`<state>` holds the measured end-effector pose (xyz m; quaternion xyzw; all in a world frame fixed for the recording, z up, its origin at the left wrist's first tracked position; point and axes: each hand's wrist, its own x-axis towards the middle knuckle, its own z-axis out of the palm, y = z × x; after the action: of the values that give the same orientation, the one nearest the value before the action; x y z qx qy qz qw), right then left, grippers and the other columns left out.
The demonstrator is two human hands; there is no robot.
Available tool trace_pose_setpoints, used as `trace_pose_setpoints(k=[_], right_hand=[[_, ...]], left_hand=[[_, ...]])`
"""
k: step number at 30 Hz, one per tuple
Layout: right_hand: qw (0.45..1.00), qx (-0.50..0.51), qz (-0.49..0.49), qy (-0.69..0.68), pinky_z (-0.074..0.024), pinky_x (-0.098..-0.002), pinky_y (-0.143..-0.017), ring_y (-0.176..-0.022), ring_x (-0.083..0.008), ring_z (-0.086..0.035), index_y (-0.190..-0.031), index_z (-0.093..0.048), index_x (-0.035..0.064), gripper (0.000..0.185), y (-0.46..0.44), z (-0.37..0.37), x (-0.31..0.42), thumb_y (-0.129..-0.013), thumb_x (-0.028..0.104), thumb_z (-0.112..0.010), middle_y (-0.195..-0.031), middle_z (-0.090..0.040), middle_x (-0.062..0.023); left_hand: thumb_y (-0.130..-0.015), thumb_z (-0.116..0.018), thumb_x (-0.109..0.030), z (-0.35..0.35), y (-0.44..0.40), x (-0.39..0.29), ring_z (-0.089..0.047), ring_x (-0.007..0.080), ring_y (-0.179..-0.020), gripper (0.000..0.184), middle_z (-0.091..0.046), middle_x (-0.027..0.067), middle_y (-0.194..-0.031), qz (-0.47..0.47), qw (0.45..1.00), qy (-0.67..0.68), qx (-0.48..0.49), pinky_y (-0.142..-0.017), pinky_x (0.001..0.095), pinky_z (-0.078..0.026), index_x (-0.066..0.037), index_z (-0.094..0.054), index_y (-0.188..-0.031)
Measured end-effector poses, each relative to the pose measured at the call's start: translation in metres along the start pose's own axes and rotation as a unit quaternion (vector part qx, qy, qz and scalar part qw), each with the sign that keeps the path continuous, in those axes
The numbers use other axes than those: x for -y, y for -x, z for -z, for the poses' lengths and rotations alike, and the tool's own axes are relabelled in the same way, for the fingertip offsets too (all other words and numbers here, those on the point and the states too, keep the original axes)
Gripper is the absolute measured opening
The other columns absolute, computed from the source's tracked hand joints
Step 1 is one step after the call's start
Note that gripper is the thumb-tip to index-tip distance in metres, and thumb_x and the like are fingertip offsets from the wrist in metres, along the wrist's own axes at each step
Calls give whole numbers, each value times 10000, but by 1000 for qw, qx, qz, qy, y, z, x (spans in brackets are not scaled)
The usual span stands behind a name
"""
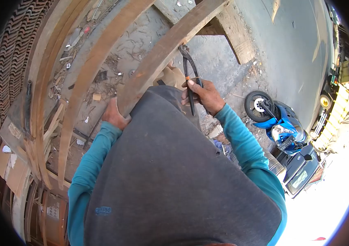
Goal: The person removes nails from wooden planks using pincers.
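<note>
My right hand [204, 95] is closed around the handles of a pair of end-cutting pincers [189, 67] with dark handles and an orange band. The pincers' jaws touch or sit very near the edge of a long wooden plank [158, 57]. My left hand [116, 115] is wrapped round the near end of that plank, close to my dark apron [170, 172]. The plank slants from my left hand up to the top of the view. Whether the jaws grip a nail there is too small to tell.
More long planks [86, 82] stand on the left beside stacked roof tiles [8, 53]. A thick wooden board [240, 39] lies beyond the plank. A blue motorcycle [283, 127] and a dark car [301, 168] are on the right. Wood scraps litter the ground.
</note>
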<state>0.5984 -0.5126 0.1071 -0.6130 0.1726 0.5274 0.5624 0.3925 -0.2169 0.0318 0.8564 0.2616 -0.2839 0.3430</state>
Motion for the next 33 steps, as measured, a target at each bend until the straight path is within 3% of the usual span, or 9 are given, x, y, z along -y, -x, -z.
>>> trace_pose_setpoints(k=[1, 6, 9, 12, 13, 17, 20, 28, 33], right_hand=[[999, 21, -38, 14, -623, -380, -749, -802, -264, -732, -1161, -578, -37, 486, 0, 9, 11, -1029, 429, -530, -926, -703, -159], [988, 88, -85, 97, -634, -396, -701, -722, -234, -708, -1117, -563, 9, 467, 1, 40, 42, -1033, 463, -496, -851, -664, -112], [987, 115, -113, 1, -621, -420, -686, -679, -198, -636, -1072, -531, 16, 426, 1, 36, 42, -1024, 440, -532, -816, -579, -84], [988, 102, -114, 32, -619, -387, -752, -827, -242, -711, -1213, -518, -32, 462, -9, 36, 27, -1031, 393, -522, -925, -653, -148], [986, 108, -111, 59, -611, -388, -805, -952, -280, -717, -1308, -485, -59, 531, -10, 37, 31, -1035, 394, -517, -1045, -672, -200], [977, 157, -133, 61, -565, -450, -937, -1068, -336, -684, -1410, -419, -73, 625, -9, 58, 66, -1031, 414, -522, -1166, -655, -238], [963, 199, -181, 24, -547, -466, -957, -1098, -341, -668, -1417, -416, -66, 632, -15, 68, 81, -1028, 420, -527, -1173, -654, -243], [948, 229, -206, 78, -561, -420, -844, -939, -272, -687, -1335, -493, -52, 556, -26, 84, 83, -1034, 414, -526, -1069, -677, -190], [961, 158, -105, 201, -554, -386, -897, -969, -244, -692, -1353, -462, -74, 509, -17, 71, 61, -1048, 332, -507, -1052, -687, -167]], left_hand=[[-647, -835, -208, 1, 0, -1, -588, 408, -1150, 832, -575, 209, -1253, 0, 1000, 0, -1, -951, 469, -498, -79, -413, -1352], [-646, -836, -207, 2, 4, -6, -586, 410, -1154, 834, -581, 211, -1242, 11, 1000, -3, -4, -954, 471, -500, -76, -419, -1356], [-647, -831, -205, 3, 5, -8, -586, 416, -1142, 828, -585, 211, -1226, 4, 1000, 7, -15, -955, 473, -498, -72, -424, -1356], [-640, -829, -185, 0, 6, -8, -582, 421, -1131, 825, -581, 214, -1215, 4, 1000, -5, -26, -959, 474, -495, -64, -430, -1352], [-640, -829, -185, -1, 6, -6, -582, 421, -1131, 825, -581, 214, -1215, 12, 999, 4, -32, -959, 474, -495, -64, -430, -1352], [-614, -833, -137, -5, 7, -1, -576, 428, -1127, 846, -572, 217, -1206, -36, 997, 9, -71, -954, 482, -493, -57, -431, -1354], [-603, -830, -118, -12, 7, 3, -574, 439, -1123, 878, -575, 217, -1196, -55, 994, 9, -94, -948, 494, -492, -66, -417, -1376], [-600, -829, -101, -1, 13, -8, -569, 446, -1142, 927, -583, 217, -1243, -26, 997, 12, -70, -975, 485, -487, -110, -394, -1419], [-621, -822, -104, 3, 11, -14, -557, 443, -1182, 952, -573, 223, -1291, -21, 998, 30, -55, -999, 477, -484, -139, -366, -1456]])
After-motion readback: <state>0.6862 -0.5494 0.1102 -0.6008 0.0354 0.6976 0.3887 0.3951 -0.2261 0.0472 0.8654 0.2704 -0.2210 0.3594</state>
